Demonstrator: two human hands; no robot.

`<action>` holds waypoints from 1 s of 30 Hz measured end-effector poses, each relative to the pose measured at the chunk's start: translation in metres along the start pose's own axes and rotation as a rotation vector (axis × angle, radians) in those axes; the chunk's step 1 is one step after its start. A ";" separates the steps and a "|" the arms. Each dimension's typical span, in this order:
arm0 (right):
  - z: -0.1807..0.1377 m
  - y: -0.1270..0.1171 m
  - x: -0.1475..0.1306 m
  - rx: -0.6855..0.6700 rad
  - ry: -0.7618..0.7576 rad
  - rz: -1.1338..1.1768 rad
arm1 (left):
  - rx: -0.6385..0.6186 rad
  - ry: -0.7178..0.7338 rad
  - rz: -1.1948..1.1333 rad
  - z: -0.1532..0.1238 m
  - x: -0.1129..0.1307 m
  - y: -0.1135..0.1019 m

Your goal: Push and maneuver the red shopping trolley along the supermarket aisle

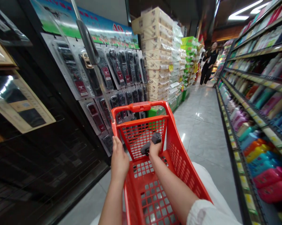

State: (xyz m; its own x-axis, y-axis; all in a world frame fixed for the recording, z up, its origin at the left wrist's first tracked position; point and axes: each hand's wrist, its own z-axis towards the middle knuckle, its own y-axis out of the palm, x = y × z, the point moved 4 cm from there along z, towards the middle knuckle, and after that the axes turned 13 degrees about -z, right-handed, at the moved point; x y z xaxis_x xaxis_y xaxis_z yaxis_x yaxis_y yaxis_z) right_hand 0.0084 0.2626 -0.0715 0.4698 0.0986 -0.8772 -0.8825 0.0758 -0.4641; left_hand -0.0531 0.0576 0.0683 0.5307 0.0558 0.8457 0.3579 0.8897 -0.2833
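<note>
Here, left hand [119,160] clamps the red cart rim [170,125] — right hand [155,150] closed around a grey object [152,140].

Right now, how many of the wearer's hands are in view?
2. The left hand lies at the red cart's left rim; the right hand grips a dark grey object inside the cart's basket.
</note>
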 end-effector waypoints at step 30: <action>-0.055 0.013 -0.040 -0.237 -0.848 -0.567 | 0.043 -0.018 0.054 0.012 -0.018 -0.012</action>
State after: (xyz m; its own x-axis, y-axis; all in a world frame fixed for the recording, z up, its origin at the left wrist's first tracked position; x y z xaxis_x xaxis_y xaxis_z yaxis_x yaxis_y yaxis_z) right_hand -0.0232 0.2052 -0.0494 0.5955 0.7800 -0.1923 -0.4669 0.1412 -0.8730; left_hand -0.0757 0.0516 0.0616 0.5345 0.1118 0.8378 0.2954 0.9040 -0.3091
